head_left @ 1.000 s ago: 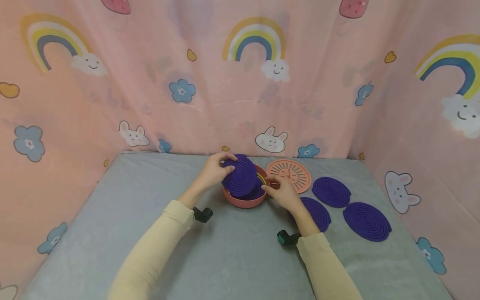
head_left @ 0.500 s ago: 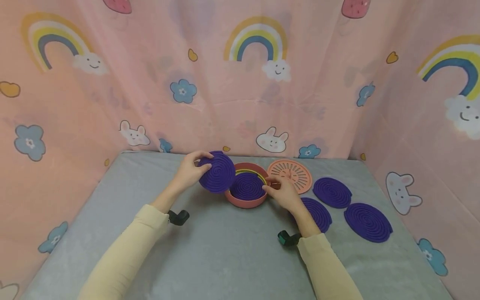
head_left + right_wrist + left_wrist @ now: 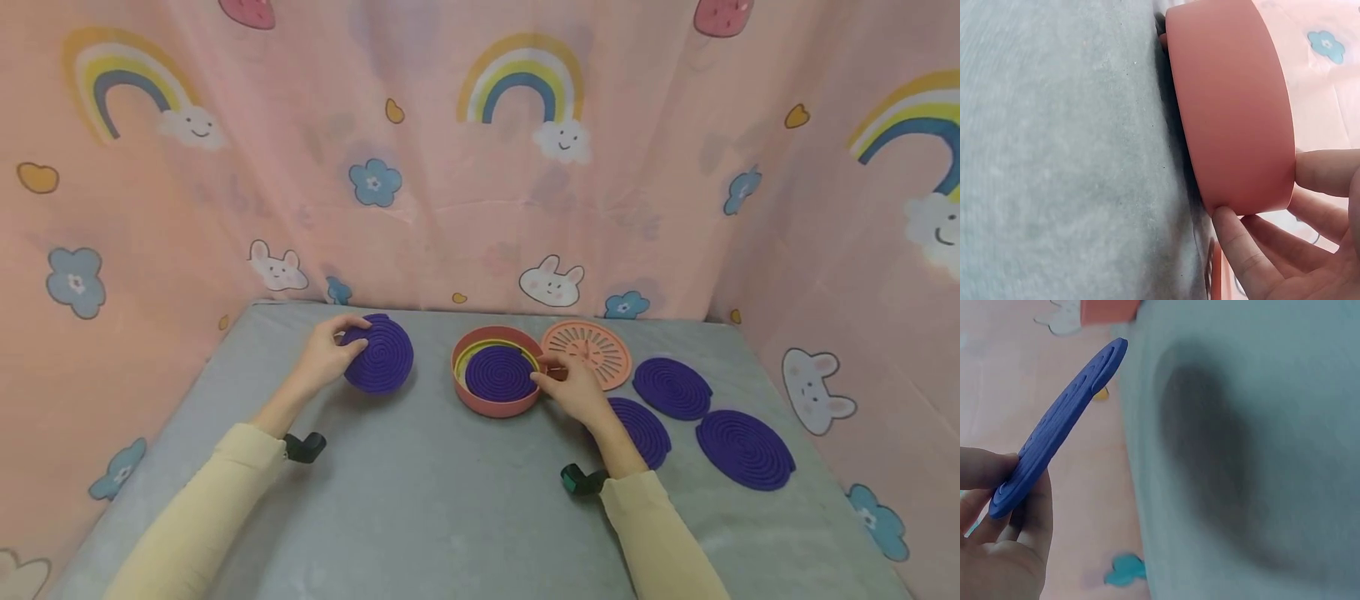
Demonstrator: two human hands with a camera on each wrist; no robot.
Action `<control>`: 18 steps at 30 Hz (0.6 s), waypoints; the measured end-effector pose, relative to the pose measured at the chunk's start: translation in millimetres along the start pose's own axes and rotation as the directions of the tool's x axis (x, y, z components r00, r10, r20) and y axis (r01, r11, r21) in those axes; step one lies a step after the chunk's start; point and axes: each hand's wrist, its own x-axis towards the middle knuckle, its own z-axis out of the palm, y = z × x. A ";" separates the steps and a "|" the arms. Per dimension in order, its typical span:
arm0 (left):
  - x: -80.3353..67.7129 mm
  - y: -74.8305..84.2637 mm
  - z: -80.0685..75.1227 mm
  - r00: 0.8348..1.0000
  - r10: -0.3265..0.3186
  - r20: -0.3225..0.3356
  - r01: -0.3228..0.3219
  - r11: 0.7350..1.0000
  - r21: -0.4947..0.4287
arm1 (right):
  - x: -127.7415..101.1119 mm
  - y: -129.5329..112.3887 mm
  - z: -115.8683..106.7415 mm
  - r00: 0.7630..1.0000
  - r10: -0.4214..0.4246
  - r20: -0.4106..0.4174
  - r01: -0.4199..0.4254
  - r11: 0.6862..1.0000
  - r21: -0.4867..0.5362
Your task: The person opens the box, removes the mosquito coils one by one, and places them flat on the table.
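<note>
My left hand (image 3: 324, 357) pinches a purple mosquito coil (image 3: 381, 354) by its left edge, thumb on one face and fingers behind. In the left wrist view the coil (image 3: 1060, 428) appears nearly edge-on, raised above the table with its shadow beside it. My right hand (image 3: 579, 390) grips the right side of a round pink mosquito coil box (image 3: 491, 407), thumb at the rim and fingers against the outer wall (image 3: 1232, 106). Inside the box lies another purple coil (image 3: 501, 373), with a yellow ring (image 3: 491, 342) showing around it.
A slotted pink lid (image 3: 611, 354) lies behind the right hand. Three more purple coils rest on the grey tablecloth (image 3: 435, 517) at the right: a rear one (image 3: 672, 388), a front one (image 3: 746, 450), and one (image 3: 643, 429) partly behind the right forearm. Patterned pink curtains border the table.
My left hand has carried its mosquito coil leftward from over the box, uncovering the coil and yellow ring inside. The right hand has stayed at the box.
</note>
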 end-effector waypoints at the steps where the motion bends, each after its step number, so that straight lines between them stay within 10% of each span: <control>1: -1.0 -3.7 -3.4 1.000 -0.005 -0.004 0.005 1.000 0.013 | -0.4 -0.6 0.1 1.000 0.002 0.000 -0.002 1.000 0.002; 18: -11.5 -52.8 -49.8 0.985 -0.157 -0.066 0.162 0.983 0.086 | -0.4 -1.4 1.5 1.000 -0.001 -0.007 0.002 1.000 0.003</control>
